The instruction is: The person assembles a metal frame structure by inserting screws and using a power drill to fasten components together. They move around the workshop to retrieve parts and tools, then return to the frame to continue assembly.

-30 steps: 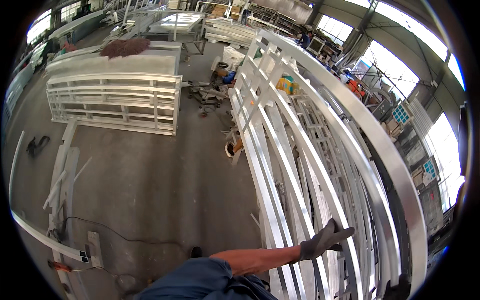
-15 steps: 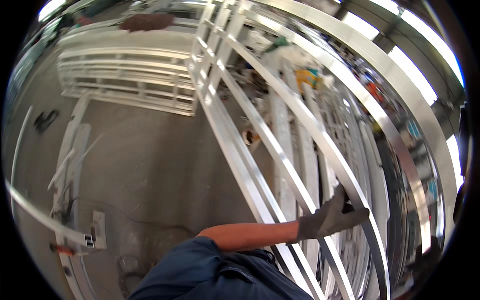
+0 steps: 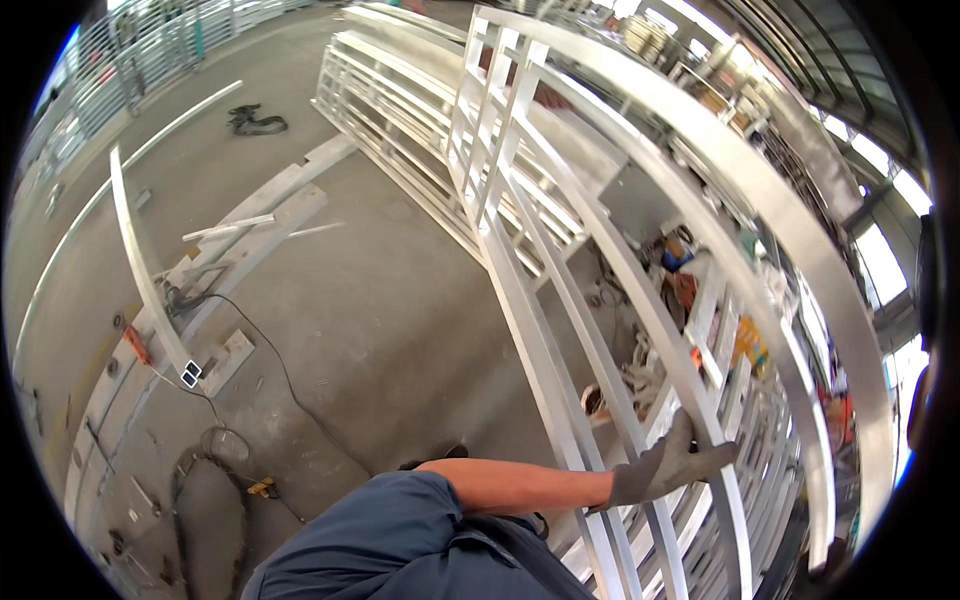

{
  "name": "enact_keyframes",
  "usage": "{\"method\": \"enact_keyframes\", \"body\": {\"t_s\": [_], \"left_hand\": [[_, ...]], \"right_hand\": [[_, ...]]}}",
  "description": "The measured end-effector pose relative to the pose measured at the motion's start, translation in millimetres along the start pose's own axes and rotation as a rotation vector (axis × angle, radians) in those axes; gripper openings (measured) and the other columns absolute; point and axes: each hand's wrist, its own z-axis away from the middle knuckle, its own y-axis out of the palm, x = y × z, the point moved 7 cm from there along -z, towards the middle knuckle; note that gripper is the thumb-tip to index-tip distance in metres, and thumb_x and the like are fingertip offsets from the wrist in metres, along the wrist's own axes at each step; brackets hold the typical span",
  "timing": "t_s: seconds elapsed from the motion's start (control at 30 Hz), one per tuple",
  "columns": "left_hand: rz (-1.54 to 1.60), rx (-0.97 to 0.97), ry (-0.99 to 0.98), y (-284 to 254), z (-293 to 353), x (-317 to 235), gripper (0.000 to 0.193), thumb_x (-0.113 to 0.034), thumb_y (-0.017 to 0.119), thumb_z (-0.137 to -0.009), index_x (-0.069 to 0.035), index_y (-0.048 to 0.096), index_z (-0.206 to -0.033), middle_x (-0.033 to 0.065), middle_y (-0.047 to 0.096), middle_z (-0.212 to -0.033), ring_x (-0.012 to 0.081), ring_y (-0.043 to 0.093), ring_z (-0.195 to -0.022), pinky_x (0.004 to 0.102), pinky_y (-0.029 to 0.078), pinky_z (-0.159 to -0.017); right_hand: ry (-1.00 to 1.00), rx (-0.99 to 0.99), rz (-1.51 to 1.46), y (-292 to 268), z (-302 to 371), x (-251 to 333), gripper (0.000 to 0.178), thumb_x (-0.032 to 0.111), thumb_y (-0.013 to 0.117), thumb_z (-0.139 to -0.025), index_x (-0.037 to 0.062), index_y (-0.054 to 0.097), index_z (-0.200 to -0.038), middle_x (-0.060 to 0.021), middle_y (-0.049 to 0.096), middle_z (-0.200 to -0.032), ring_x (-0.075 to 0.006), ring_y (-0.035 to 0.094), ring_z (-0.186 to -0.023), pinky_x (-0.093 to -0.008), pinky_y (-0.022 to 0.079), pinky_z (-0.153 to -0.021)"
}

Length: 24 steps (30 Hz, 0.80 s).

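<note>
A long silvery metal frame (image 3: 543, 340) of parallel bars, joined by short crosspieces at its far end, rises on edge along my right side. My left hand (image 3: 672, 466), in a dark grey glove, reaches across my body between the bars. Its thumb and fingers are wrapped round one of the middle bars. At the lower right rim, a dark shape that looks like my gloved right hand (image 3: 822, 574) is at the near end of an outer bar. Shadow and the picture's edge hide its fingers.
Another white slatted frame (image 3: 400, 150) stands beyond. Boards (image 3: 262, 228) lie on the left floor, with a hollow metal bar (image 3: 150, 270) across them. An orange-handled tool (image 3: 135, 342) and a trailing cable (image 3: 290, 380) are nearby. Clutter and metal lengths lie behind the held frame.
My view has swung left, bringing more of the left floor and boards into sight. My left hand keeps its grip on the frame, which has turned with me relative to the floor.
</note>
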Motion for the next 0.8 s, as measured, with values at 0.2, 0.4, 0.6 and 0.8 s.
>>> {"method": "enact_keyframes", "body": {"t_s": [0.2,0.4,0.6,0.8], "left_hand": [[-0.077,-0.227,0.017,-110,-106,-31,0.078,-0.051,0.066,-0.093,0.002,0.027,-0.136,0.016,0.048,-0.127,0.021,0.065,-0.106,0.0351,0.06,-0.089],[-0.036,-0.196,0.07,-217,-165,-96,0.064,-0.046,0.059,-0.098,0.003,0.041,-0.135,0.0143,0.056,-0.125,0.021,0.069,-0.1,0.0364,0.063,-0.079],[0.021,-0.34,0.085,-356,-215,-156,0.06,-0.041,0.062,-0.098,0.0,0.044,-0.138,0.0122,0.061,-0.122,0.0217,0.069,-0.098,0.0366,0.061,-0.077],[0.226,-0.496,0.174,-488,-245,-242,0.057,-0.049,0.068,-0.093,0.008,0.062,-0.094,0.0123,0.067,-0.082,0.0197,0.069,-0.074,0.0346,0.058,-0.066]], "right_hand": [[-0.442,-0.169,0.152,40,-112,136,0.044,0.041,0.067,-0.094,0.0024,0.064,-0.117,-0.0062,0.07,-0.093,-0.0213,0.063,-0.072,-0.0375,0.052,-0.069],[-0.626,-0.147,0.154,67,-189,273,0.044,0.038,0.066,-0.094,0.0021,0.062,-0.119,-0.0095,0.07,-0.096,-0.0257,0.063,-0.078,-0.0407,0.051,-0.074],[-0.723,-0.134,0.109,77,-254,437,0.044,0.036,0.064,-0.093,0.0018,0.061,-0.121,-0.0128,0.069,-0.099,-0.0301,0.063,-0.083,-0.0438,0.05,-0.079],[-0.814,-0.123,0.074,70,-306,594,0.044,0.034,0.062,-0.093,0.0014,0.06,-0.123,-0.0162,0.068,-0.103,-0.0344,0.062,-0.089,-0.047,0.048,-0.084]]}}
